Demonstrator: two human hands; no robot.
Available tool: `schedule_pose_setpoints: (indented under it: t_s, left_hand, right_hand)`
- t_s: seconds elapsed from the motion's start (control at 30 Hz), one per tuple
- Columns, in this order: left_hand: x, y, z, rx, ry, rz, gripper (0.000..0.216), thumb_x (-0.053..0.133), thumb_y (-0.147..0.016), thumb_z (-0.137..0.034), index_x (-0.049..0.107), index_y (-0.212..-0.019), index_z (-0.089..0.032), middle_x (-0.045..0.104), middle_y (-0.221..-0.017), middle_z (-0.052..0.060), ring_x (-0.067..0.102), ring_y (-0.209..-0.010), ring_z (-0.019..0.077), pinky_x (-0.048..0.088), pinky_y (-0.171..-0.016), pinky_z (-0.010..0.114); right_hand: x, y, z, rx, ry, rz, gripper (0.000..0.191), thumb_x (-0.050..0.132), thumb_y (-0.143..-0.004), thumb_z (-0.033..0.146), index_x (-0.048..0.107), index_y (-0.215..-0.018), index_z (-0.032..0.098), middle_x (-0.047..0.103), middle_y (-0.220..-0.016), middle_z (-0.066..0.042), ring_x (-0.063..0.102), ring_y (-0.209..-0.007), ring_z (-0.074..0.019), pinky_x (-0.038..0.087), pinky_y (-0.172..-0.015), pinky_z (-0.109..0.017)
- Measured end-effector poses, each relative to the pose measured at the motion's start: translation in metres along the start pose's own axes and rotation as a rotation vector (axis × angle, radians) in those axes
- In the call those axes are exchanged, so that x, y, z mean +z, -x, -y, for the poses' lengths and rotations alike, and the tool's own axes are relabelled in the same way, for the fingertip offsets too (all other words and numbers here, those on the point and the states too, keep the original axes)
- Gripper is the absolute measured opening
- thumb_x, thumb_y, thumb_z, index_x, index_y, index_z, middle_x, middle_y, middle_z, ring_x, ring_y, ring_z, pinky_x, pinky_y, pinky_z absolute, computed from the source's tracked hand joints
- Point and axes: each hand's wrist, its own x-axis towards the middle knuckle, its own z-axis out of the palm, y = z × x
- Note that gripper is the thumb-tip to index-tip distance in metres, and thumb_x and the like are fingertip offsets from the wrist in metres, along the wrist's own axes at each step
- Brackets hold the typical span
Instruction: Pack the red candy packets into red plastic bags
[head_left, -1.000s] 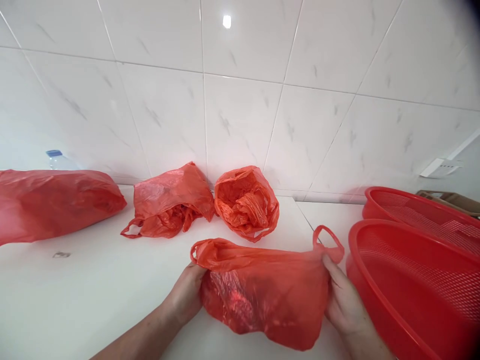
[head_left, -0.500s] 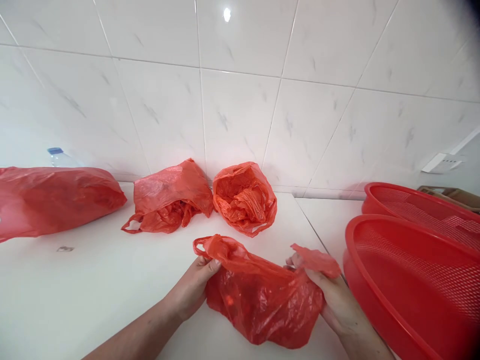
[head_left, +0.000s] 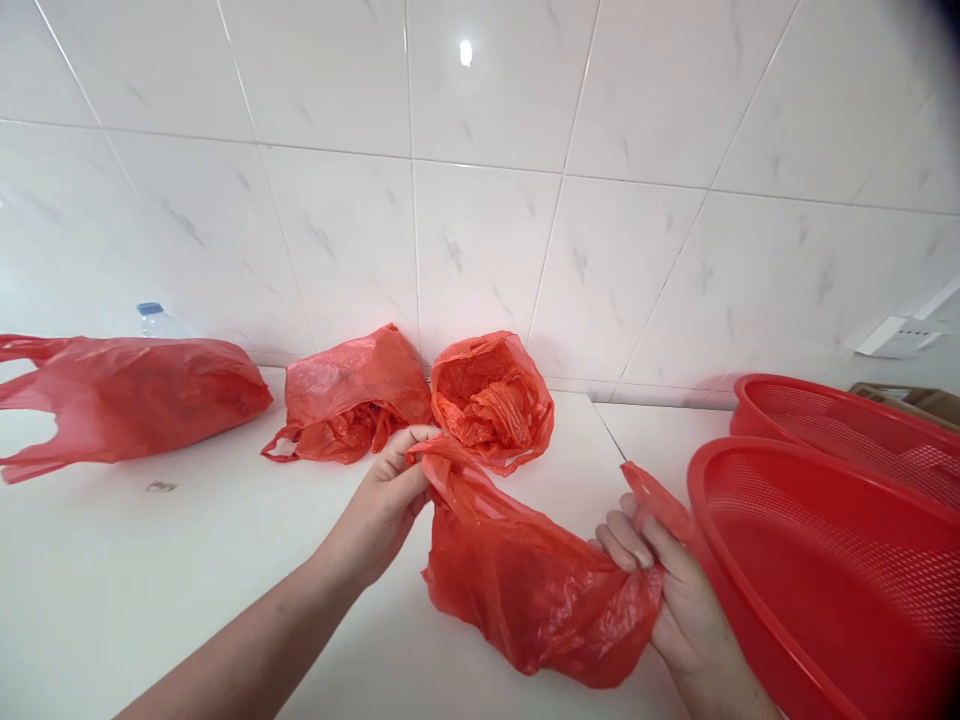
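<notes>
A red plastic bag (head_left: 540,580) hangs stretched between my two hands over the white table. My left hand (head_left: 390,495) pinches its upper left corner by the handle. On the other side my right hand (head_left: 664,570) is wrapped round the bag's right end, with a strip of red plastic sticking up beyond the fingers. Through the thin film, what is inside cannot be made out. Just behind stands an open red bag (head_left: 491,400) stuffed with crumpled red plastic. Left of it another red bag (head_left: 352,390) lies with crumpled plastic at its mouth.
A larger red bag (head_left: 150,395) lies at the far left, with a clear blue-capped bottle (head_left: 159,318) behind it. Two red mesh baskets (head_left: 795,540) stand close on the right. White wall tiles (head_left: 487,250) rise behind the table (head_left: 247,560).
My left hand has moved up with the bag's corner, gathering the handle. My right hand has risen slightly and its fingers have closed round the bag's end. The view has shifted slightly left.
</notes>
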Motion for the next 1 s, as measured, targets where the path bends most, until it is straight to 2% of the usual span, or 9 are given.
schedule_pose_setpoints:
  t_s: [0.13, 0.33, 0.43, 0.53, 0.7, 0.8, 0.87, 0.93, 1.0]
  left_hand:
    - [0.008, -0.001, -0.028, 0.045, -0.246, 0.107, 0.014, 0.060, -0.076, -0.015, 0.064, -0.086, -0.023, 0.057, -0.070, -0.003, 0.050, -0.059, 0.0106, 0.041, -0.057, 0.022]
    - [0.011, -0.004, -0.074, -0.074, -0.453, 0.518, 0.020, 0.063, -0.067, -0.007, 0.047, -0.061, -0.017, 0.049, -0.067, -0.002, 0.037, -0.056, 0.0065, 0.030, -0.050, 0.019]
    - [0.007, -0.009, -0.093, 0.067, -0.365, 0.424, 0.022, 0.055, -0.075, -0.010, 0.040, -0.061, -0.017, 0.042, -0.061, -0.007, 0.035, -0.053, 0.0013, 0.024, -0.050, 0.013]
    - [-0.010, -0.007, -0.101, 0.150, -0.422, 0.312, 0.005, 0.054, -0.077, -0.011, 0.052, -0.078, -0.016, 0.049, -0.069, -0.008, 0.040, -0.055, 0.0001, 0.026, -0.051, 0.011]
    - [-0.053, 0.020, -0.080, -0.074, -0.769, 0.387, 0.070, 0.077, -0.054, -0.007, 0.060, -0.119, -0.027, 0.063, -0.102, 0.003, 0.059, -0.077, 0.0165, 0.048, -0.060, 0.021]
    - [-0.052, 0.039, -0.060, -0.138, -0.825, 0.341, 0.088, 0.079, -0.054, -0.008, 0.050, -0.133, -0.035, 0.065, -0.095, 0.003, 0.058, -0.071, 0.0178, 0.048, -0.058, 0.022]
    - [-0.035, 0.045, -0.055, -0.062, -0.812, 0.331, 0.073, 0.077, -0.060, -0.010, 0.058, -0.126, -0.035, 0.063, -0.078, 0.001, 0.054, -0.066, 0.0162, 0.046, -0.056, 0.021]
    - [-0.012, 0.043, -0.058, -0.006, -0.807, 0.422, 0.037, 0.070, -0.070, -0.011, 0.073, -0.101, -0.029, 0.062, -0.070, 0.002, 0.053, -0.062, 0.0152, 0.043, -0.055, 0.022]
    - [0.007, 0.033, -0.065, 0.057, -0.756, 0.445, 0.011, 0.067, -0.075, -0.015, 0.075, -0.075, -0.023, 0.060, -0.064, 0.003, 0.050, -0.055, 0.0137, 0.039, -0.051, 0.023]
  right_hand:
    - [-0.001, -0.001, 0.000, -0.005, 0.004, -0.027, 0.009, 0.066, -0.080, 0.030, 0.060, -0.079, 0.023, 0.034, -0.052, 0.008, 0.035, -0.050, -0.0061, 0.047, -0.062, -0.023]
    - [0.002, 0.001, 0.001, -0.002, -0.023, -0.028, 0.007, 0.064, -0.079, 0.030, 0.063, -0.081, 0.023, 0.034, -0.052, 0.008, 0.034, -0.049, -0.0063, 0.048, -0.069, -0.025]
    - [0.002, 0.002, 0.001, 0.008, -0.040, -0.019, 0.007, 0.062, -0.079, 0.029, 0.063, -0.081, 0.023, 0.034, -0.052, 0.008, 0.035, -0.050, -0.0065, 0.048, -0.070, -0.025]
    - [0.003, 0.002, 0.001, 0.009, -0.050, -0.006, 0.010, 0.061, -0.078, 0.031, 0.064, -0.082, 0.022, 0.036, -0.053, 0.007, 0.037, -0.052, -0.0071, 0.048, -0.072, -0.026]
    - [0.001, -0.001, 0.002, -0.022, -0.032, -0.043, 0.012, 0.062, -0.078, 0.035, 0.064, -0.080, 0.024, 0.037, -0.054, 0.006, 0.039, -0.053, -0.0086, 0.049, -0.069, -0.028]
    - [-0.002, -0.004, 0.001, -0.021, 0.001, -0.063, 0.014, 0.063, -0.077, 0.039, 0.064, -0.080, 0.025, 0.038, -0.054, 0.007, 0.040, -0.053, -0.0086, 0.048, -0.071, -0.028]
    - [-0.004, -0.005, 0.000, -0.012, -0.004, -0.076, 0.014, 0.063, -0.078, 0.039, 0.064, -0.080, 0.025, 0.038, -0.054, 0.007, 0.040, -0.053, -0.0085, 0.048, -0.073, -0.028]
    - [-0.003, -0.005, 0.000, -0.018, -0.013, -0.084, 0.014, 0.061, -0.079, 0.039, 0.065, -0.080, 0.025, 0.037, -0.054, 0.007, 0.038, -0.052, -0.0086, 0.049, -0.070, -0.028]
    - [0.000, -0.005, 0.000, -0.027, -0.003, -0.078, 0.016, 0.061, -0.080, 0.041, 0.065, -0.079, 0.025, 0.036, -0.053, 0.007, 0.037, -0.051, -0.0086, 0.049, -0.067, -0.028]
